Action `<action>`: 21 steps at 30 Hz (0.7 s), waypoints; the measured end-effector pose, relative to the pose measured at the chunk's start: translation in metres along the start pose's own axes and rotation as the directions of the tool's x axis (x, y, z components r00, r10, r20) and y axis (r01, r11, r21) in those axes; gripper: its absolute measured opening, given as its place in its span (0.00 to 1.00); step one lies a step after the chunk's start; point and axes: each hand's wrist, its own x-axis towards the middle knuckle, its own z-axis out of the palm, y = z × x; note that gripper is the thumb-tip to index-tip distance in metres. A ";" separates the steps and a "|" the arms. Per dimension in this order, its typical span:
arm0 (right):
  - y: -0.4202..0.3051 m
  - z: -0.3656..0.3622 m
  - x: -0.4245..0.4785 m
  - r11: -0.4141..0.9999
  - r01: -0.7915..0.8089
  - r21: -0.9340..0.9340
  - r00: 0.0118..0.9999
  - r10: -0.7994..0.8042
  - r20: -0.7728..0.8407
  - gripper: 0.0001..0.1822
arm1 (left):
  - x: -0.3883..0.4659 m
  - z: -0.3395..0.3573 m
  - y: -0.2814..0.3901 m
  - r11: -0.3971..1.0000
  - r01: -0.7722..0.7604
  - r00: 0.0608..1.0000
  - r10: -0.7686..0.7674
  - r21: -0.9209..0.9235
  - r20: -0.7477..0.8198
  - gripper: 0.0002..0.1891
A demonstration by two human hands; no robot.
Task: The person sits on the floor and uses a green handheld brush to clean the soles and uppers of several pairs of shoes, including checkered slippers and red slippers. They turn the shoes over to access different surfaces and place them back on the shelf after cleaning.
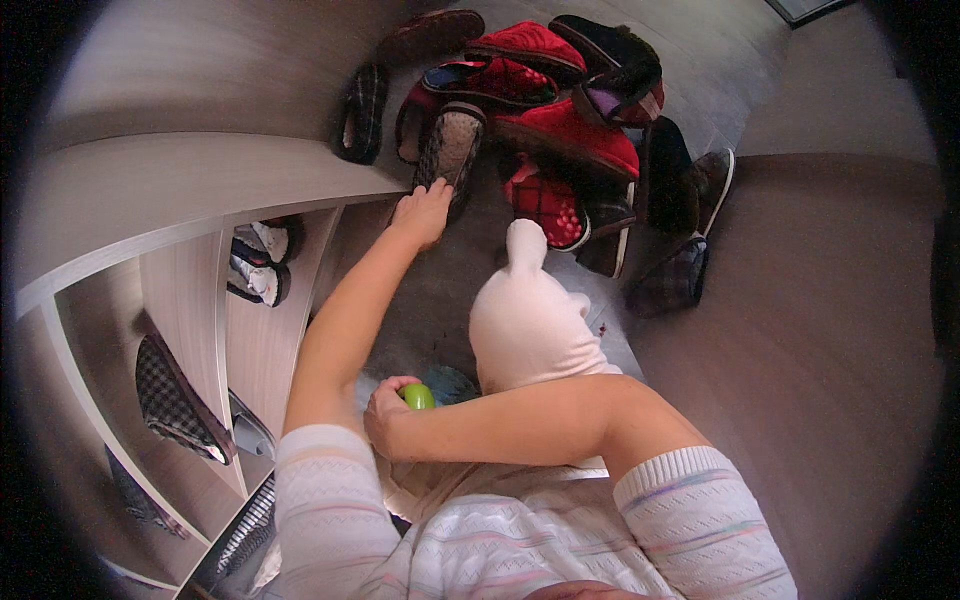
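Note:
My left hand (pixel 426 215) reaches forward, its fingers on the near end of a dark checked slipper (pixel 456 142) with a pale fleece lining. Part of that end is hidden behind the hand. My right arm bends across my body. The right hand (pixel 388 420) grips a smooth, glossy green object (pixel 418 396), partly covered by the fingers and forearm. Beyond the right forearm is a soft, pale pink fabric form (pixel 529 322) with rounded bumps; what it is I cannot tell.
A heap of red slippers (pixel 577 139) and dark shoes (pixel 667 172) lies ahead on the grey tiled floor (pixel 697 67). On the left stands an open wooden shoe cabinet (pixel 277 322), with slippers (pixel 259 262) and a checked slipper (pixel 176 397) in its compartments. Brown panelling (pixel 787 315) rises at right.

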 end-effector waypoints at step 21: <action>-0.049 0.053 0.018 0.947 0.230 -0.222 0.859 -0.091 0.504 0.21 | -0.264 0.048 0.030 0.951 0.143 0.978 -0.179 -0.273 -0.110 0.12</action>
